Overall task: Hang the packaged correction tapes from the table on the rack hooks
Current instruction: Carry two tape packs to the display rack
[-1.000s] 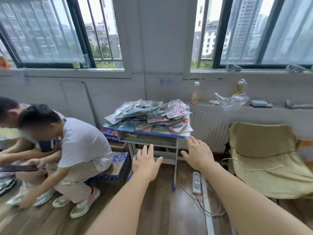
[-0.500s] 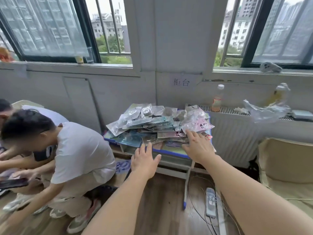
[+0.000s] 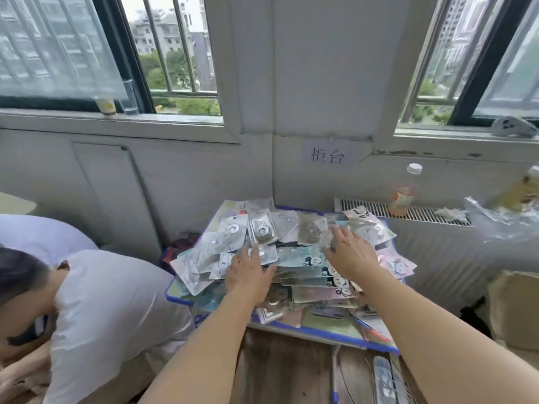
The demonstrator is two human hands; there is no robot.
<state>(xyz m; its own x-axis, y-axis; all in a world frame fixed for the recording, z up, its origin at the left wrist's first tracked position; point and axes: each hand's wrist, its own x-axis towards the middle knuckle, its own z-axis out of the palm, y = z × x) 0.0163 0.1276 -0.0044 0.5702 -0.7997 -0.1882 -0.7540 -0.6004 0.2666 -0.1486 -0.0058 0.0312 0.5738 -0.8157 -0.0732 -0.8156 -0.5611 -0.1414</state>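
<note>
Reaching into glossy packaged correction tapes (image 3: 294, 255) heaped on desk (image 3: 326, 335).
Left hand (image 3: 248, 272) and right hand (image 3: 351, 253) lay flat on pile, fingers (image 3: 344, 233) straight, gripping nothing.

Packets (image 3: 294, 255) heaped on table (image 3: 326, 336); bottle (image 3: 405, 191) behind right.

"柜台" on wall paper sign (image 3: 328, 155)

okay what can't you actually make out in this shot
- Rack hooks: none in the head view.
- Lower packets in the pile: covered by upper ones.
- Left hand and right hand: palms face down, so any grip is hidden.
- Packet print: too blurred to read.
</note>
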